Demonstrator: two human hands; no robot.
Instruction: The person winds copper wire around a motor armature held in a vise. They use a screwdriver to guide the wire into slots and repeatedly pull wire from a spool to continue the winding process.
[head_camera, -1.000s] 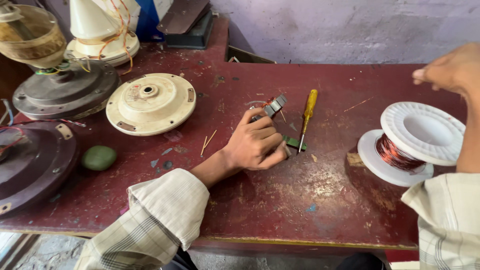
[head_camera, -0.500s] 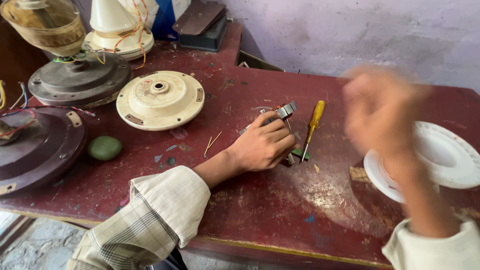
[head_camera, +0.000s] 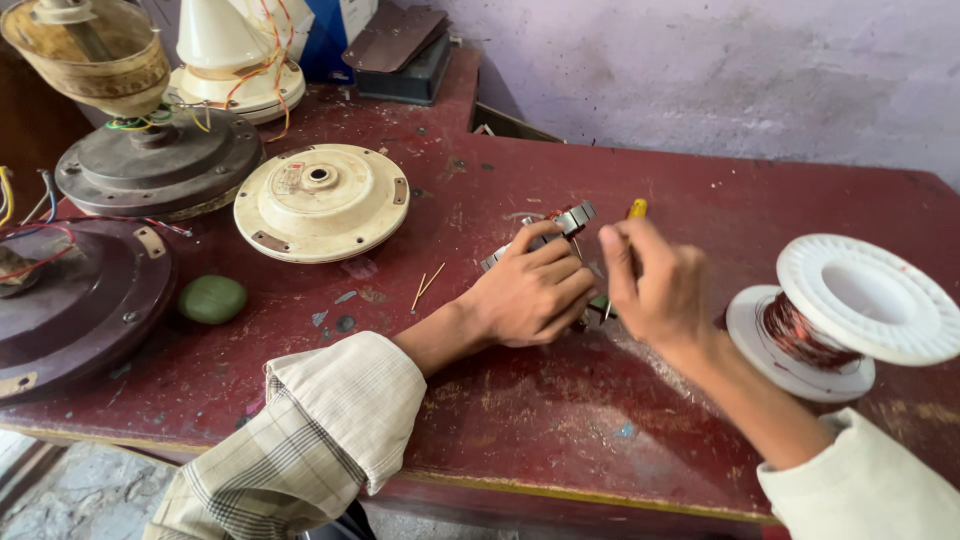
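Left hand (head_camera: 535, 290): curling around small laminated metal core (head_camera: 560, 225), pinning it on red worktop (head_camera: 520, 420).
Right hand (head_camera: 655, 285): fingers closing beside yellow-handled screwdriver (head_camera: 636, 208); grip unclear.
Progress: winding not showing on core; copper wire spool (head_camera: 840, 315) sitting just right.

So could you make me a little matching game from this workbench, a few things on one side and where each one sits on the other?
Things:
1. wire spool
2. green lump
3. cream round cover
4. metal part

Places:
A. under the left hand
B. far right of the table
C. near the table's left edge, beside the dark brown cover
D. left of the hands, further back

Pairs: 1-B, 2-C, 3-D, 4-A
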